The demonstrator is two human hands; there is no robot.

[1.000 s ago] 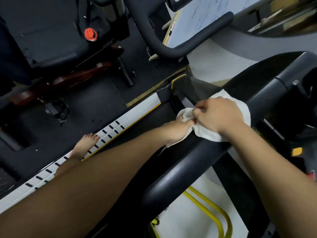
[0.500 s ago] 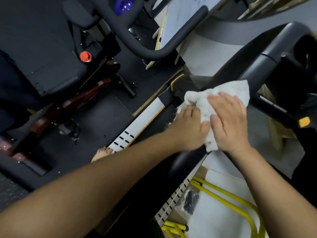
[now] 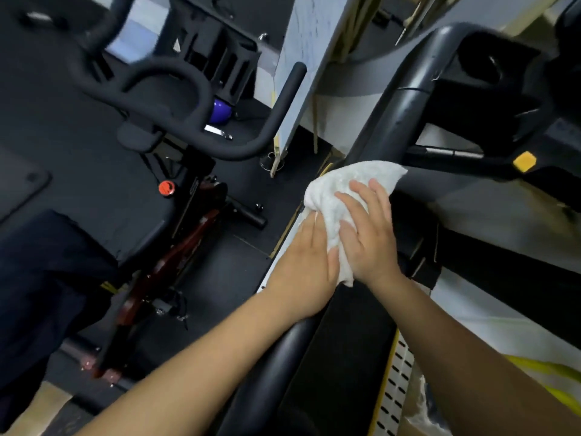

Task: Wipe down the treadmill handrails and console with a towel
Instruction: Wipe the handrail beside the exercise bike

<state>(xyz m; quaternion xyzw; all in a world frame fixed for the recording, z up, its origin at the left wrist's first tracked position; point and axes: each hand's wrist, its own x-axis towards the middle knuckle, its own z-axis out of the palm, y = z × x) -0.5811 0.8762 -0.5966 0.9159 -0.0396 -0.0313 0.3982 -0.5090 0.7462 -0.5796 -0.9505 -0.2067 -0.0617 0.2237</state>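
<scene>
Dark rubber gym flooring (image 3: 220, 265) fills the head view, a black-and-red exercise bike (image 3: 176, 247) standing at left. At centre, a crumpled white terry towel (image 3: 342, 190) is wrapped over the black tubular treadmill handrail (image 3: 393, 121), which climbs far right toward the black console (image 3: 490, 73). The left hand (image 3: 305, 262) presses the towel's near edge, fingers straight and together; the right hand (image 3: 367, 234) lies flat on top, fingers slightly spread. The handrail wipe appears under way; next, both hands likely need to slide the towel up the rail to the console.
</scene>
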